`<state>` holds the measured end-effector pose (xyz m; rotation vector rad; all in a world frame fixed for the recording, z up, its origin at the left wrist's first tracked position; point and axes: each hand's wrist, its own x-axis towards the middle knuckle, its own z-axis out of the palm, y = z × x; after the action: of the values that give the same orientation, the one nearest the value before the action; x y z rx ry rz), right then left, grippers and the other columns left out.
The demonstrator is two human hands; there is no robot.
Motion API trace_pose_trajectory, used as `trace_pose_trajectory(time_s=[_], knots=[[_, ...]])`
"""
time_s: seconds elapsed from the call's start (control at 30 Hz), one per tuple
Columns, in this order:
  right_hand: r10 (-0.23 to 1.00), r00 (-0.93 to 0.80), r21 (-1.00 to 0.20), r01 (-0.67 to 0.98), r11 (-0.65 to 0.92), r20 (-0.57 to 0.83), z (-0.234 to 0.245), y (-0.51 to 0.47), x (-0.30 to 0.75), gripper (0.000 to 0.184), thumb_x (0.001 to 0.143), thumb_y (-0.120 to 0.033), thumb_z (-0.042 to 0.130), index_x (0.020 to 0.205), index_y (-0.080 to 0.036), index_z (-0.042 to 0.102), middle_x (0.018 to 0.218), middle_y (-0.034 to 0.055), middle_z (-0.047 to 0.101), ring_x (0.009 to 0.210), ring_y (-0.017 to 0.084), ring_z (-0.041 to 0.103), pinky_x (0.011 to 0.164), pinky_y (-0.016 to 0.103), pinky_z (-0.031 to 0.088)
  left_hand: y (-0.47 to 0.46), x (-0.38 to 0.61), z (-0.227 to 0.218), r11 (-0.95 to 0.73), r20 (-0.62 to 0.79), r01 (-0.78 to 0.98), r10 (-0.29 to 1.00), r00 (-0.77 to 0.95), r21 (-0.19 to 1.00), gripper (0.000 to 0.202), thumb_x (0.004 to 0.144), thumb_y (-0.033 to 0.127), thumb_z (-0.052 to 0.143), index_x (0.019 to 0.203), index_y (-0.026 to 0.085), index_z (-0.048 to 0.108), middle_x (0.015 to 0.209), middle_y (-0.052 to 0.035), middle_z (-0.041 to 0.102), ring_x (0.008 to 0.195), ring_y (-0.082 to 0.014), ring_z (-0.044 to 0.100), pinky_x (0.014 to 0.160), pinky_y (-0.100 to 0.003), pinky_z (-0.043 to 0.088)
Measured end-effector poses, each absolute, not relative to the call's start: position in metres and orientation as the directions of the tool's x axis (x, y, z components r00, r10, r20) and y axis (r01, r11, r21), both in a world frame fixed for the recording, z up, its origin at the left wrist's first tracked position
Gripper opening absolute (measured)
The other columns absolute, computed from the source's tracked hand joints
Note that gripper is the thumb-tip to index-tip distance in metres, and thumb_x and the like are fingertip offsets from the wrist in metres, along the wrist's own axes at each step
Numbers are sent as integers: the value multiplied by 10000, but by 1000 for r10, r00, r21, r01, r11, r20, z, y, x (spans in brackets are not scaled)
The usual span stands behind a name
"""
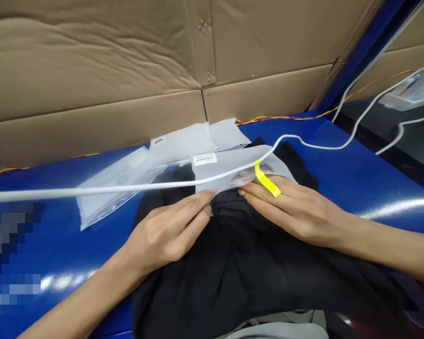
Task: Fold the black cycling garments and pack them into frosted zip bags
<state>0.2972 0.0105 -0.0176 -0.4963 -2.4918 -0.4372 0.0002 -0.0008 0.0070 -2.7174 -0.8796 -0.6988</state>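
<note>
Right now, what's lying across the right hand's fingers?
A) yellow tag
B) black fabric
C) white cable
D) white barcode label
A. The yellow tag lies on top of the fingers of the right hand.

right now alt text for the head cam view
The left hand and right hand rest on a black garment at the edge of a frosted plastic bag with a yellow tag, on a blue table. A white cable crosses above.
</note>
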Motion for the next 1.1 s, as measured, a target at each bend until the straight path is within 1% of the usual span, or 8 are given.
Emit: trace_pose_trajectory(time_s=[0.2, 0.4, 0.5, 0.57, 0.77, 0.87, 1.0, 1.1], knots=[[324, -739, 292, 570, 768, 590, -18, 5, 293, 340, 1015, -24, 541, 1320, -40, 690, 1241, 187, 773, 1216, 303, 712, 1034, 421, 594, -1, -3, -3, -870, 650, 473, 280, 707, -140, 300, 1019, 62, 572, 1287, 109, 699, 1242, -121, 811, 1189, -246, 775, 1079, -283, 633], [342, -723, 392, 639, 662, 601, -17, 0, 290, 390, 982, -23, 596, 1356, -93, 683, 1210, 175, 772, 1059, 278, 753, 925, 372, 596, -5, -2, -4, -865, 663, 458, 221, 715, -205, 303, 1011, 51, 561, 1230, 148, 748, 1330, -88, 780, 1223, -242, 762, 1123, -291, 614], [331, -727, 423, 641, 640, 601, -19, 1, 290, 652, 986, -35, 613, 1579, -290, 521, 1204, 124, 764, 1094, 258, 746, 942, 366, 594, -8, 6, 2, -848, 684, 518, 313, 659, -112, 338, 1010, 68, 596, 1291, 198, 730, 1335, -54, 781, 1207, -230, 769, 1104, -285, 627], [343, -749, 416, 619, 666, 567, -18, 3, 290, 695, 986, -43, 618, 1602, -335, 488, 1244, 143, 747, 1128, 285, 737, 938, 401, 601, -9, 11, 8, -840, 665, 539, 371, 648, -57, 381, 983, 56, 656, 1334, 199, 701, 1335, -54, 780, 1227, -227, 758, 1096, -284, 631], [431, -761, 370, 625, 688, 485, -17, 3, 284, 440, 995, -50, 530, 1353, -238, 701, 1301, 187, 739, 965, 277, 738, 804, 388, 591, -8, 14, 14, -902, 559, 431, 368, 744, 20, 366, 981, 33, 658, 1340, 107, 653, 1316, -116, 778, 1313, -232, 704, 1157, -329, 593], [476, -719, 366, 679, 637, 507, -21, 3, 284, 485, 955, -22, 517, 1352, -246, 682, 1260, 175, 754, 879, 256, 717, 718, 348, 548, -7, 14, 12, -905, 557, 424, 372, 742, 40, 428, 1000, 55, 651, 1422, 108, 598, 1345, -100, 766, 1323, -221, 698, 1182, -347, 573], [398, -741, 206, 576, 791, 541, -23, 10, 294, 598, 861, 10, 472, 1410, -181, 613, 1312, 187, 721, 1052, 267, 701, 777, 352, 558, -6, 13, 10, -820, 506, 559, 536, 676, 121, 414, 1081, 198, 591, 1494, 176, 571, 1467, -62, 697, 1382, -202, 652, 1230, -337, 507], [323, -776, 122, 453, 883, 541, -22, 14, 301, 409, 827, -22, 481, 1145, -162, 696, 1366, 195, 686, 1159, 283, 666, 807, 368, 559, -5, 10, 9, -783, 470, 598, 598, 649, 171, 449, 1093, 250, 583, 1539, 215, 546, 1513, -36, 664, 1404, -199, 633, 1240, -318, 486]])
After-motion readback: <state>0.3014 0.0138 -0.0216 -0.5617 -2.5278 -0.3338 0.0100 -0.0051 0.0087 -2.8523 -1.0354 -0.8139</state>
